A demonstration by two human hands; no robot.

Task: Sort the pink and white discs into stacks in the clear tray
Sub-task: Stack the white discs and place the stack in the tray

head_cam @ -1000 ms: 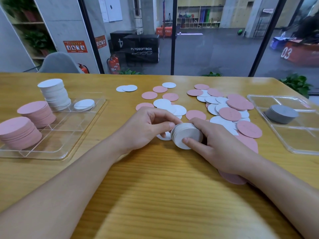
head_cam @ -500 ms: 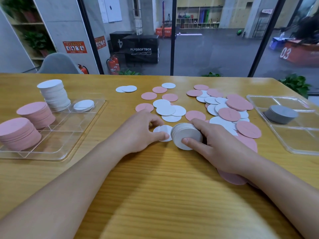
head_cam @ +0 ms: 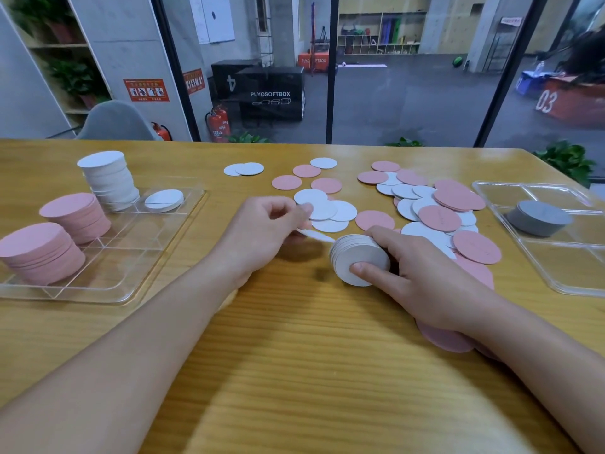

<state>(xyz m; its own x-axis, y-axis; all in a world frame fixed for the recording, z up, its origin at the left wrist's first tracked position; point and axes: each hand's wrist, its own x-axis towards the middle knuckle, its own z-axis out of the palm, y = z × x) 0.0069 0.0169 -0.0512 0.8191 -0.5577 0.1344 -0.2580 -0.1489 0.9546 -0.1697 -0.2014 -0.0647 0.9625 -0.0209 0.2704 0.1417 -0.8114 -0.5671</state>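
Note:
My right hand (head_cam: 422, 276) grips a tilted stack of white discs (head_cam: 357, 257) at the table's middle, thumb on its face. My left hand (head_cam: 262, 231) pinches a single white disc (head_cam: 316, 235), lifted edge-on just left of that stack. Loose pink and white discs (head_cam: 432, 204) lie scattered beyond and to the right of both hands. The clear tray (head_cam: 131, 257) at the left holds two pink stacks (head_cam: 39, 250), a tall white stack (head_cam: 109, 178) and a low white pile (head_cam: 163, 199).
A second clear tray (head_cam: 563, 273) at the right edge holds a grey stack of discs (head_cam: 538, 217). A pink disc (head_cam: 445, 335) lies under my right wrist. Glass panels stand behind the table's far edge.
My left hand slid a white disc out from the pile, picked it up and raised it beside the stack. My right hand and its stack stayed put.

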